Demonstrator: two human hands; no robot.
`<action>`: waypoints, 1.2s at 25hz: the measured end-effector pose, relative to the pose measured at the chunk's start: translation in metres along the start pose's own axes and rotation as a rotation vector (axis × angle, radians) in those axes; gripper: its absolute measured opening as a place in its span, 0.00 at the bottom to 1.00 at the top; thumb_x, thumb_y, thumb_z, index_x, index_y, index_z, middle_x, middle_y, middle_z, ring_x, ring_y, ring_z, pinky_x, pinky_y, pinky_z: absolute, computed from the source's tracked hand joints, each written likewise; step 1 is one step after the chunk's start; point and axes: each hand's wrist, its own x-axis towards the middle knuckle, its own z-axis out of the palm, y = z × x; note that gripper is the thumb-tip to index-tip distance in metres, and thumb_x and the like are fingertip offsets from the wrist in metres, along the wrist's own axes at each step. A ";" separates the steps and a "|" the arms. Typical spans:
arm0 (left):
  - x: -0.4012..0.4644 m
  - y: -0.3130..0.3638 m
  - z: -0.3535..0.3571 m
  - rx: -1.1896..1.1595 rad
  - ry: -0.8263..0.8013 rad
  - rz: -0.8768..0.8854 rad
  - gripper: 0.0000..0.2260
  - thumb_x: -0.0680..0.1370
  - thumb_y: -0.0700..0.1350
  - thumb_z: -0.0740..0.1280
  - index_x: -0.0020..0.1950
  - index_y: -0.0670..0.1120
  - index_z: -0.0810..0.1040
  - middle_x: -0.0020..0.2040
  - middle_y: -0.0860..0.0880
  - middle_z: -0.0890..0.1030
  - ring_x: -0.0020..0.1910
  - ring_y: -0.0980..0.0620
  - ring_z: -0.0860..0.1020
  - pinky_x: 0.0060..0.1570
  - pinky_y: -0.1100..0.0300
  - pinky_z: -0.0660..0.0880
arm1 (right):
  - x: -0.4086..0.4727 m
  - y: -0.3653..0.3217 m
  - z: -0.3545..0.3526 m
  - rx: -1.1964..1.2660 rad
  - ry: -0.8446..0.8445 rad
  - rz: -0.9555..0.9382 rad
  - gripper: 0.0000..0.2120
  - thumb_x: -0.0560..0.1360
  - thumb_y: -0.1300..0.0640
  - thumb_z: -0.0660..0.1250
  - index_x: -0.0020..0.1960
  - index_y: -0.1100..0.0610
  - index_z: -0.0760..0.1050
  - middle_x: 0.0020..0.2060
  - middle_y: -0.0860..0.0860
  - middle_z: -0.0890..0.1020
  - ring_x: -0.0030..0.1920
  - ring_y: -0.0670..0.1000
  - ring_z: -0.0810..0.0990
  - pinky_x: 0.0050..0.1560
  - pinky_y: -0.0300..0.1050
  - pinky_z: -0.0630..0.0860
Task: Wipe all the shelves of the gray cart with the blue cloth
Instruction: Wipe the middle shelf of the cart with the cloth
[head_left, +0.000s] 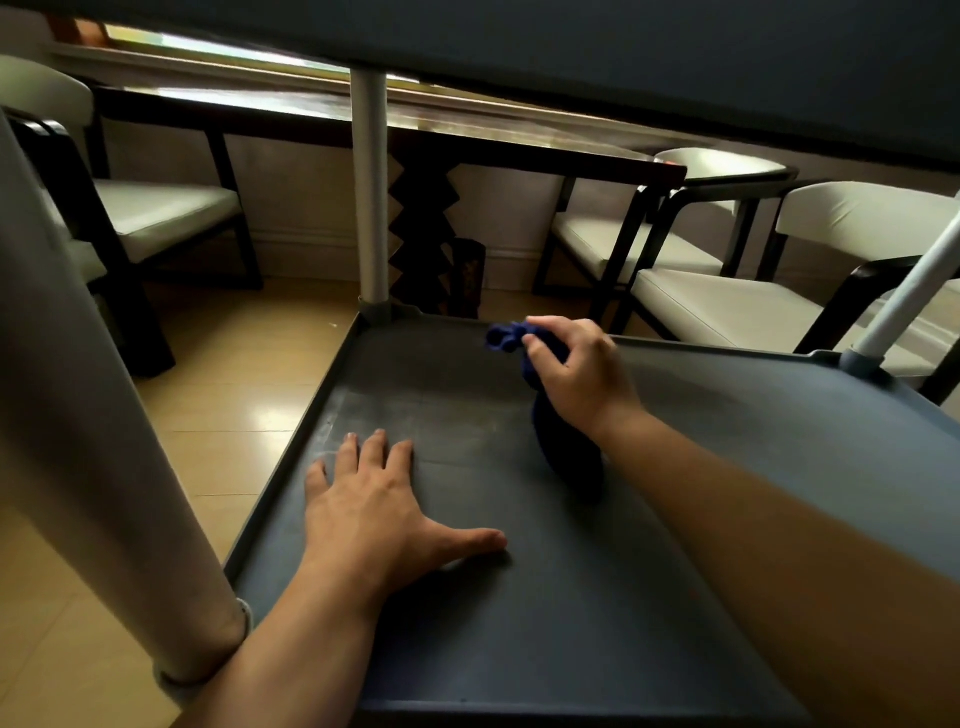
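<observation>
Left hand (374, 512) spread flat on the gray cart shelf (649, 597), palm down, right hand (576, 371) pinching the bunched blue cloth (563, 447) (its lower end hanging to the shelf), white post (370, 202) at the far corner, cream chairs (727, 306) beyond

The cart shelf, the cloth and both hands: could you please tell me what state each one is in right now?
Cart shelf: bare apart from the hands and cloth, with pale dusty streaks toward its far left.
Blue cloth: bunched up, gripped at its top, lower end hanging to the shelf.
Right hand: raised above the shelf, fingers closed on the cloth.
Left hand: open, palm flat on the shelf.
</observation>
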 end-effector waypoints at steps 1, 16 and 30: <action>0.000 0.000 0.001 -0.004 0.000 -0.002 0.74 0.43 0.92 0.47 0.83 0.55 0.53 0.85 0.49 0.53 0.84 0.45 0.47 0.80 0.39 0.48 | 0.007 -0.005 0.011 0.017 -0.082 0.007 0.21 0.78 0.44 0.65 0.69 0.48 0.75 0.62 0.58 0.78 0.63 0.59 0.75 0.64 0.52 0.72; -0.003 -0.001 0.007 -0.052 0.021 -0.015 0.73 0.43 0.93 0.46 0.84 0.58 0.48 0.86 0.53 0.47 0.83 0.50 0.39 0.81 0.42 0.40 | 0.021 0.011 0.079 -0.487 -0.404 -0.095 0.22 0.78 0.37 0.54 0.69 0.38 0.71 0.61 0.50 0.76 0.58 0.57 0.73 0.53 0.57 0.75; -0.005 -0.001 0.005 -0.070 0.039 0.003 0.72 0.43 0.93 0.47 0.83 0.60 0.51 0.85 0.54 0.50 0.83 0.52 0.42 0.81 0.45 0.42 | 0.001 0.124 -0.030 -0.656 -0.261 0.223 0.17 0.78 0.41 0.58 0.66 0.37 0.75 0.60 0.51 0.77 0.58 0.59 0.74 0.54 0.52 0.75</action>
